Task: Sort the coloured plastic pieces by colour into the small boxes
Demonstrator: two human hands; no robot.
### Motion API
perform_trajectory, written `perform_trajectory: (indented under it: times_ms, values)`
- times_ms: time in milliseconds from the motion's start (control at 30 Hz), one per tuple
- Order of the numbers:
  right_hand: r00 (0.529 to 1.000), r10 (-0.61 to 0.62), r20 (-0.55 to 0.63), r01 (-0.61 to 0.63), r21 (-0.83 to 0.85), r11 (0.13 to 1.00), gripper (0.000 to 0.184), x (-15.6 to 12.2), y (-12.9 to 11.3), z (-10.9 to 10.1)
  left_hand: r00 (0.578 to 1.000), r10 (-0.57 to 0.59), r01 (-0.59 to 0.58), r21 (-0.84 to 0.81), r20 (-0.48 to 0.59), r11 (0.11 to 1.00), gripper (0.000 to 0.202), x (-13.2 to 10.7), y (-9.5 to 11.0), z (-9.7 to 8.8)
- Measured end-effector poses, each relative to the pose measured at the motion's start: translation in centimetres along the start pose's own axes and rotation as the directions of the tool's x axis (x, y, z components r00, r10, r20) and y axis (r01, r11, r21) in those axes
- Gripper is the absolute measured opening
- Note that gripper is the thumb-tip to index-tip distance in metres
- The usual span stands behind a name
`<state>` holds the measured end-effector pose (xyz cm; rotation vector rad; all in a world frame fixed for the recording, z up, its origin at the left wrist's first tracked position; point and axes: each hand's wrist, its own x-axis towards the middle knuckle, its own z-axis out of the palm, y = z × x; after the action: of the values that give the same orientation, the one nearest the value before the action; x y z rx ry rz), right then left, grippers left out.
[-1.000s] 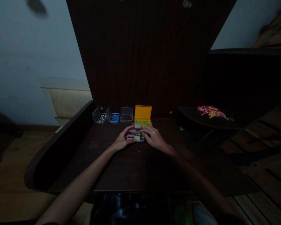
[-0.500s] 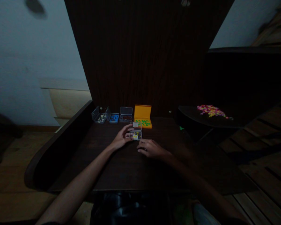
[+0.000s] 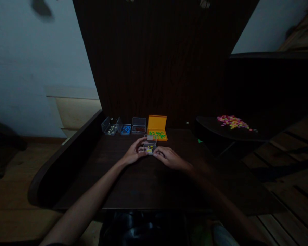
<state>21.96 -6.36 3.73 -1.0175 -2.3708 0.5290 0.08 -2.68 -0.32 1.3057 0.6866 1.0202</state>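
Observation:
A small clear box (image 3: 149, 149) with yellow beads, its lid up, sits on the dark wooden table (image 3: 143, 184). My left hand (image 3: 132, 155) is curled around the box's left side and holds it. My right hand (image 3: 170, 158) lies just to the box's right, fingertips pinched together against its near right corner. What the fingertips hold, if anything, is too small to see. Right behind the clear box stands an open orange box (image 3: 157, 129) with green beads.
Along the table's back edge stand three open clear boxes: white beads (image 3: 110, 128), blue beads (image 3: 125, 129), dark red beads (image 3: 138, 127). A pile of mixed pink and yellow beads (image 3: 232, 122) lies on a dark round surface at right. A raised rim borders the table's left side.
My right hand left the box, dropped to the table where a loose yellow bead lay, then came back up to the box. The bead is no longer on the table.

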Motion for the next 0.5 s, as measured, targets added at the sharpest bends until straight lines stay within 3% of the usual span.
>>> perform_trajectory:
  times_ms: [100, 200, 500]
  values:
    - [0.995, 0.063, -0.082, -0.06, 0.036, 0.998, 0.016, 0.6, 0.7, -0.2, 1.0, -0.009, 0.01, -0.014, 0.022, 1.0, 0.075, 0.0, -0.2, 0.0]
    - [0.992, 0.094, -0.087, -0.09, 0.048, 0.995, 0.019, 0.9, 1.6, 0.2, 0.999, -0.011, 0.012, -0.026, 0.041, 1.0, 0.074, -0.1, -0.4, 0.0]
    - [0.979, 0.083, -0.188, -0.056, 0.142, 0.988, 0.022, 0.1, 2.9, 1.4, 0.999, 0.017, -0.016, -0.018, 0.031, 1.0, 0.068, -0.1, -0.3, -0.1]
